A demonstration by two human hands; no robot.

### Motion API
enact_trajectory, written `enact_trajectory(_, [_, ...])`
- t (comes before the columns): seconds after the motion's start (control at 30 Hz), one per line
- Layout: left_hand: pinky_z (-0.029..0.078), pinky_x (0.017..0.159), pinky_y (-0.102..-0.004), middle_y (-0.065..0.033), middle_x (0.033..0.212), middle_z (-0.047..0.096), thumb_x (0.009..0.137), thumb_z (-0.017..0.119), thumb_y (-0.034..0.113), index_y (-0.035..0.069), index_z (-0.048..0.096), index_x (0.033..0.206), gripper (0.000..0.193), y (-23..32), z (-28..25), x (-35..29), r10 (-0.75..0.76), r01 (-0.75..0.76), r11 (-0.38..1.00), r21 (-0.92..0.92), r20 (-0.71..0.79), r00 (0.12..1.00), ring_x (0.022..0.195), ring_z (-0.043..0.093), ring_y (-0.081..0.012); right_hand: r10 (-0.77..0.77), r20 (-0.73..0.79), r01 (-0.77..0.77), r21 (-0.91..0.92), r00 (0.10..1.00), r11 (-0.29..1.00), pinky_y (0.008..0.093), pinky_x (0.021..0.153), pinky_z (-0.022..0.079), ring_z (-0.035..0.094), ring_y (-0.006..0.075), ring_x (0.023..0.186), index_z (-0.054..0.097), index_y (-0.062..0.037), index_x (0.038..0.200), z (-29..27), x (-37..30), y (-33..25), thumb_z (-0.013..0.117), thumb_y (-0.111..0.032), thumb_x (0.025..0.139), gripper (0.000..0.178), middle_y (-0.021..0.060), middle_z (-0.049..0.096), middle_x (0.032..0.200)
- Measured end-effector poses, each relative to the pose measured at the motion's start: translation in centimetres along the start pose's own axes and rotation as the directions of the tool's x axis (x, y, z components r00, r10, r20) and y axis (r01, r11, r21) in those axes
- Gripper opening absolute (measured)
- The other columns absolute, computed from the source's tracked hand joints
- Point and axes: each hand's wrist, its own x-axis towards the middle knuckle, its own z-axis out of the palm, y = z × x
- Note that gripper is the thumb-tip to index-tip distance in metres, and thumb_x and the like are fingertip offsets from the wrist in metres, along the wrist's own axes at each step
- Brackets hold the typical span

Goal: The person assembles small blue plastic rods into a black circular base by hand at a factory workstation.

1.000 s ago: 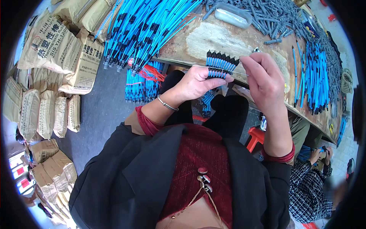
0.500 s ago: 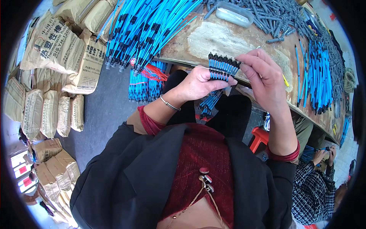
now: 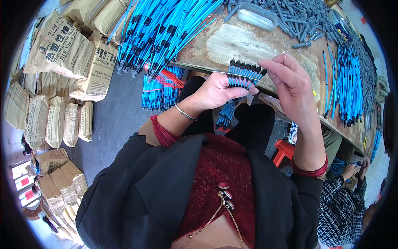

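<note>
My left hand [image 3: 219, 92] is closed around a row of short blue rods with black ends [image 3: 246, 71], held side by side above my lap near the table's edge. The black tips point away from me, and the rods at the right end lean outward. A thin straight line, perhaps a wire, runs across the row. At that right end is my right hand [image 3: 292, 83], its thumb and fingers bent close together by the last black tip. Whether anything small is between them is hidden. Below the row, more blue rods with black ends [image 3: 225, 116] lie between my legs.
On the wooden table [image 3: 199, 54] lie long blue rods [image 3: 159, 33], grey plastic parts [image 3: 300, 20], a clear tray [image 3: 257, 17] and another blue pile [image 3: 349, 83]. Paper sacks [image 3: 58, 50] stand at left. A red stool [image 3: 284, 150] and a co-worker's hands [image 3: 357, 168] are at right.
My right fingers have shifted slightly right, away from the row's end. The end rods now fan out more to the right. My left hand keeps its hold.
</note>
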Motion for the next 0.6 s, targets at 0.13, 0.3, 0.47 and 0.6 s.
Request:
enact_trajectory(0.13, [0.047,0.075,-0.0235,-0.0018,0.090,0.067,0.082,0.060,0.004,0.004,0.068,0.098,0.018,-0.2,0.0,0.0,0.010,-0.010,1.000,-0.001,-0.004,1.000,0.085,0.059,-0.0087,0.005,0.002,-0.005,-0.036,1.000,0.999,0.0261,0.066,0.041,0.051,0.0189,0.074,0.061,-0.0001,0.099,-0.1,-0.1,-0.2,0.052,0.001,0.084,0.018,0.0084,0.053,0.082])
enact_trajectory(0.3, [0.047,0.071,-0.0229,-0.0014,0.088,0.067,0.082,0.060,0.003,0.004,0.067,0.098,0.018,-0.8,0.2,0.1,0.093,-0.095,0.995,-0.041,-0.035,0.995,0.082,0.059,-0.0080,0.021,0.009,-0.021,0.045,1.000,0.999,0.0265,0.067,0.041,0.052,0.0197,0.076,0.059,0.0011,0.100,0.0,-0.1,-0.1,0.051,0.001,0.084,0.018,0.0091,0.054,0.082])
enact_trajectory(0.47, [0.048,0.070,-0.0234,-0.0023,0.088,0.067,0.082,0.060,0.004,0.003,0.067,0.098,0.017,0.1,0.3,0.0,0.046,-0.046,0.999,-0.012,-0.009,0.999,0.080,0.059,-0.0088,-0.008,-0.005,0.008,0.037,1.000,0.999,0.0274,0.067,0.042,0.053,0.0209,0.076,0.059,0.0016,0.100,0.5,-0.1,0.1,0.056,0.002,0.080,0.021,0.0097,0.054,0.084])
enact_trajectory(0.6, [0.046,0.064,-0.0220,-0.0025,0.082,0.065,0.079,0.060,-0.002,0.001,0.066,0.095,0.017,0.6,0.6,-0.1,0.032,-0.033,0.999,-0.036,-0.039,0.999,0.072,0.056,-0.0074,-0.048,-0.082,0.040,-0.101,0.995,0.994,0.0310,0.064,0.046,0.056,0.0245,0.075,0.059,0.0003,0.096,1.1,0.1,-1.1,0.061,0.005,0.073,0.024,0.0114,0.053,0.083])
